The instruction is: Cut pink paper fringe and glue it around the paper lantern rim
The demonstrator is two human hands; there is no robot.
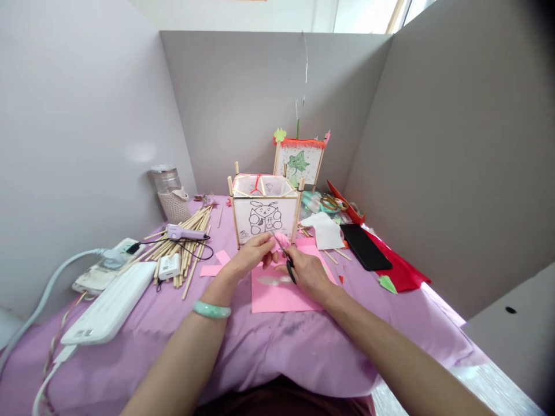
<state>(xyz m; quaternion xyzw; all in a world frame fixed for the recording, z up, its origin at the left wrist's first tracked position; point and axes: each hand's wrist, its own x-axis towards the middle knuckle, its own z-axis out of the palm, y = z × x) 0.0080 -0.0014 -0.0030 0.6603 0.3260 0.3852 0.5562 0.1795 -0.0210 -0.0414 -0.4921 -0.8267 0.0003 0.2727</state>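
Head view: both hands meet low over the purple cloth [269, 352], just in front of the rabbit lantern [264, 215]. The left hand [251, 257], with a green bangle [211, 310] at the wrist, pinches a small pink paper piece [281, 240] between thumb and fingertips. The right hand [309, 273] is closed around the handles of the scissors [287, 261], whose blades point up into that piece. I cannot tell how far the blades are parted. A pink paper sheet [281, 294] lies flat under both hands.

Risk, as I judge it: the piece is tiny and the left fingertips sit right beside the blades, so a crooked snip could nick a finger or cut off more paper than meant. The lantern stands just behind the blade tips, and a forward slip could tear its paper panel.

Count:
- Two lanterns: the rabbit one and a leaf lantern [299, 160] behind it.
- One pair of scissors.
- One pink sheet and two pink offcuts [217, 263] to its left.
- One glue gun [185, 233], lying on a heap of wooden sticks [191, 245] too many to count.
- One lidded jar [167, 180].
- One black phone [365, 247].
- One white power strip [110, 309].
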